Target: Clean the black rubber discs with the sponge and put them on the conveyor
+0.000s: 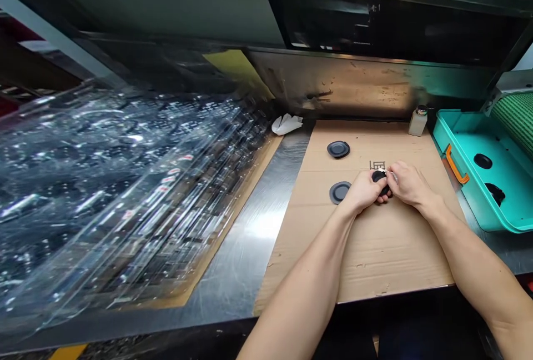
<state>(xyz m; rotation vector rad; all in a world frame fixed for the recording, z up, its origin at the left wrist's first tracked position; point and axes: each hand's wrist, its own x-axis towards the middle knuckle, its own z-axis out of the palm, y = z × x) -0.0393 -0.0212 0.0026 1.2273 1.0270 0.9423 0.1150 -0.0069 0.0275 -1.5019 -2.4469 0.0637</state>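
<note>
My left hand (366, 189) is closed around a round black part (379, 176), held just above the cardboard sheet (308, 238). Close against it, my right hand (407, 183) has its fingers pinched together at the part's upper edge. A small white, thin item (387, 170) shows at those fingertips, too small to name. To the left of my hands lie two flat black discs with raised rims: a farther disc (338, 149) and a nearer disc (340, 192), the latter partly behind my left hand.
A teal bin (470, 193) with an orange handle stands at right, holding black parts. A small bottle (418, 120) is at the sheet's back edge. Stacked clear plastic trays (137, 182) fill the left side. A crumpled white tissue (286, 124) lies beside them.
</note>
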